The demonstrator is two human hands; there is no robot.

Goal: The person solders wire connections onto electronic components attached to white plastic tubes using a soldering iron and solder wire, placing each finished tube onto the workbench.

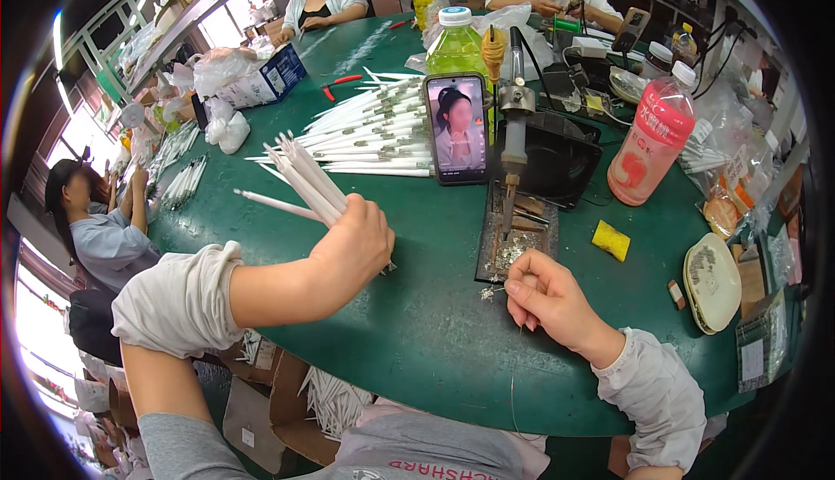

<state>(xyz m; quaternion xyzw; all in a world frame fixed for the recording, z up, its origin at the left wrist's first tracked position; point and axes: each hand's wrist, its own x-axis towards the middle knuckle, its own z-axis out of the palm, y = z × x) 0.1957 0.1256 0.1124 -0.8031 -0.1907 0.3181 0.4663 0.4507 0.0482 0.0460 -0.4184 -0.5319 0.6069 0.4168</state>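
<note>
My left hand (pixel 358 241) is closed round a bundle of slim white tubes (pixel 300 171), their tips pointing up and away to the left. One separate white tube (pixel 277 205) sticks out lower at the bundle's left; whether it is gripped too I cannot tell. Thumb and fingers of my right hand (pixel 550 299) pinch a thin wire (pixel 512 384), which looks like solder wire and hangs toward the table's near edge. Just beyond that hand, a soldering iron (pixel 515 136) is mounted tip down over a dark tray (pixel 550 241) littered with solder bits.
White tubes (pixel 374 136) lie piled behind a propped phone (pixel 458 132). Red-handled pliers (pixel 344 82), a green bottle (pixel 455 41), a pink bottle (pixel 652 136), a yellow sponge (pixel 611 241) and a pale dish (pixel 711 284) stand around. Several people sit around the green table (pixel 417 332).
</note>
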